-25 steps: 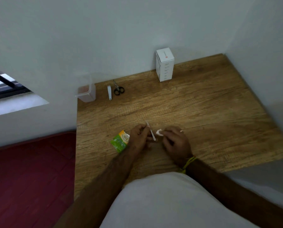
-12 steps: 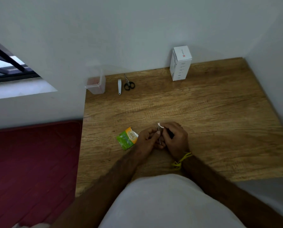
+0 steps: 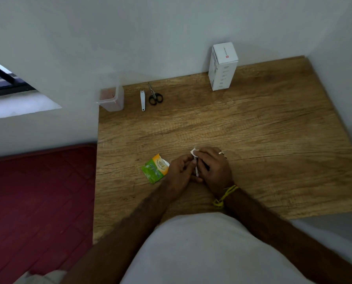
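Both hands are working close together near the front of the tabletop, and they are touching now where a second ago a small gap was showing between them. The left hand is curling its fingers round a thin white strip, which is now standing almost straight up and down between the two hands rather than leaning away to the left as before. The right hand is pinching a small paper tab, which is peeking out just above its fingertips at the top end of the strip. Judging by this, the person is bringing tab and strip together, or peeling one from the other; which of the two I cannot tell, as the fingers are hiding the join.

A green sachet, torn open, is lying just beside the left hand, touching or nearly touching it. Well apart, along the wall, small scissors and a nail clipper are lying side by side, a clear plastic tub is standing at the left corner, and a white box is standing upright further right. A red mat is covering the floor to the left. Nothing is blocking the hands; only the sachet is sitting close enough to get nudged.
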### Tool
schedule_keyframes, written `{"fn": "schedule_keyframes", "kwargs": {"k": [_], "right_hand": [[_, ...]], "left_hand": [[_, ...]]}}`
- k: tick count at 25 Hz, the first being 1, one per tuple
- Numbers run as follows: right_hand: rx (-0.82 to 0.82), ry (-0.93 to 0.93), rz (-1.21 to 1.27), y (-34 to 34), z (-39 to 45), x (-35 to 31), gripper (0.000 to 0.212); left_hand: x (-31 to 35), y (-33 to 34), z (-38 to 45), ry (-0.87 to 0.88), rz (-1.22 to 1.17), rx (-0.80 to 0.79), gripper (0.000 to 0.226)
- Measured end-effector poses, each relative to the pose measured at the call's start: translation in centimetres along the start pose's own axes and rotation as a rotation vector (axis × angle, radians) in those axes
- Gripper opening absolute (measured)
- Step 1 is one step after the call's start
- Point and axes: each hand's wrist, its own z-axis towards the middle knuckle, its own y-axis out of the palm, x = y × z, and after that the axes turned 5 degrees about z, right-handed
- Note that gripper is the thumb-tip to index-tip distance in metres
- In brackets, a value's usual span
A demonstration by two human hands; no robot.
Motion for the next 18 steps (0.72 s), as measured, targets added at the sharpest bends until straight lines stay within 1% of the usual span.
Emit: {"fn": "schedule_keyframes", "kwargs": {"k": [3, 7, 14, 18], "right_hand": [[0.001, -0.024, -0.073, 0.39, -0.09, 0.22, 0.029], [0.009, -0.073, -0.090, 0.64, -0.21, 0.60, 0.029], [0.024, 0.002, -0.026, 0.51, 0.10, 0.48, 0.033], [0.010, 0.046, 0.023, 0.28, 0.54, 0.49, 0.034]], "left_hand": [[-0.07, 0.12, -0.13, 0.021, 0.101, 0.022, 0.026], [-0.10, 0.42, -0.34, 0.032, 0.080, 0.025, 0.024], [0.12, 0.24, -0.37, 0.056, 0.158, 0.010, 0.025], [0.05, 0.08, -0.24, 0.063, 0.148, -0.012, 0.026]]}}
